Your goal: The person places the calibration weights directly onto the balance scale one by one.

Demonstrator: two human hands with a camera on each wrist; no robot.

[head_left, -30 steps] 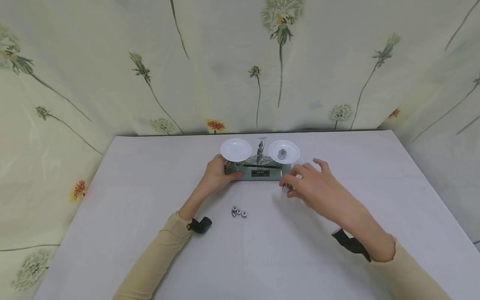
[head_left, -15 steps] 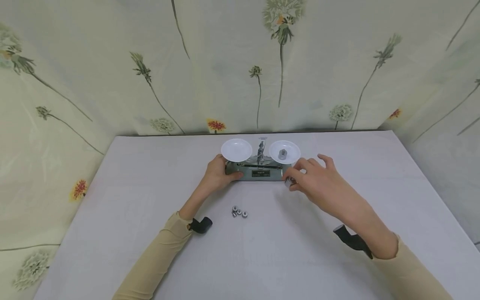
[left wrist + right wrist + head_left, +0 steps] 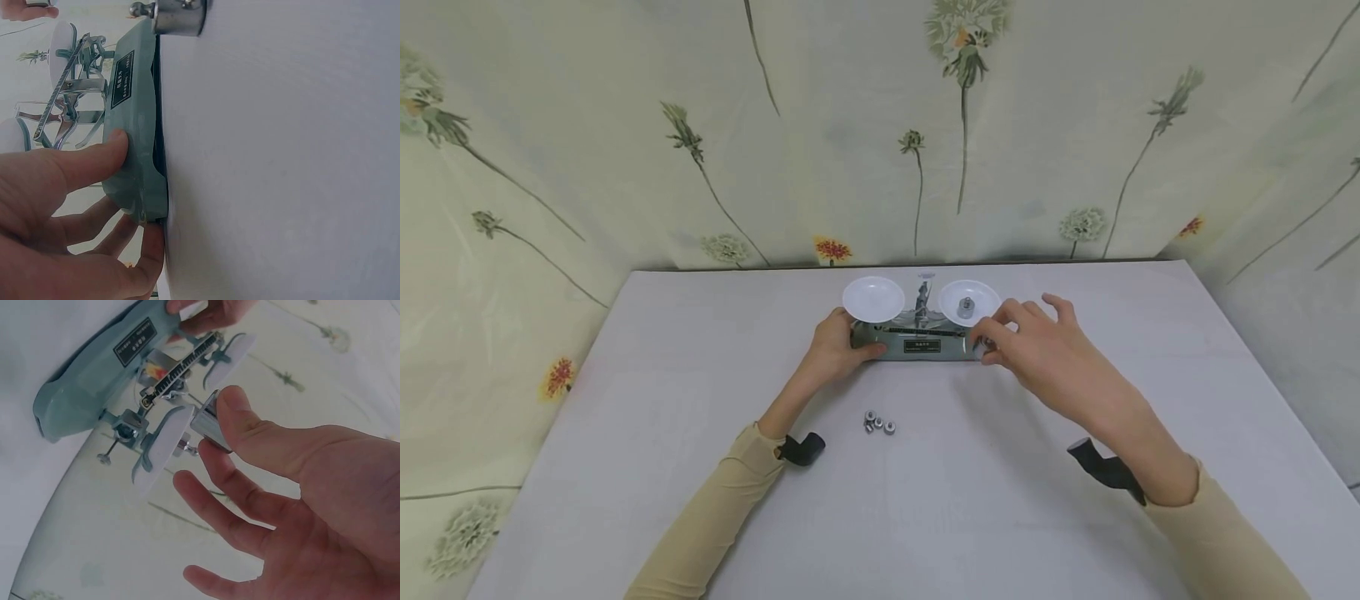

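On the table stands a green balance scale with two white pans. My left hand grips the left end of its base; in the left wrist view the thumb lies on the front face and the fingers curl round the end. A cylindrical metal weight is pinched between the thumb and fingers of my right hand, whose other fingers spread apart. That hand is just in front of the right pan, where another metal weight stands. Nothing lies on the left pan.
Several small metal weights sit together on the white tabletop in front of the scale. One weight shows large at the top of the left wrist view. Behind the table's far edge hangs a dandelion-patterned cloth.
My right hand has risen from near the scale's front right corner toward the right pan, carrying the pinched weight. The left hand and the scale have stayed in place.
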